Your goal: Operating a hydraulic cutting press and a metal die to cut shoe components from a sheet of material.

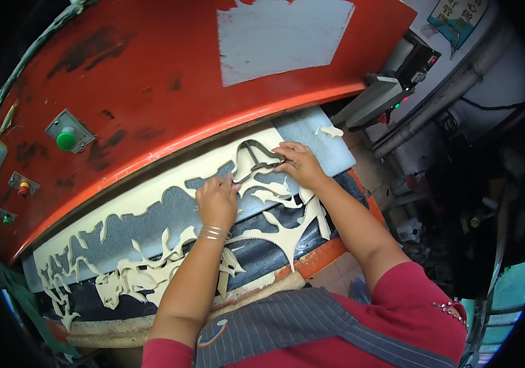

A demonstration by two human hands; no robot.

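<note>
A dark metal cutting die (262, 165), an outline with a crossbar inside, lies on a cream sheet (195, 172). My right hand (299, 164) grips the die's right end with bent fingers. At its lower left end, the fingers of my left hand (218, 199) are closed against the edge; part of that contact is hidden. The sheet rests on a grey-blue cutting board (152, 218), and its near edge is scalloped with cut-out shapes. Thin cream offcuts (284, 236) hang over the board's near side below my hands.
A red press beam (152, 80) spans the far side, close above the board's back edge. It carries a green button (66, 140) and a red button (24, 189). More tangled offcuts (115, 285) lie at the left. A grey machine part (376, 101) with lights stands at right.
</note>
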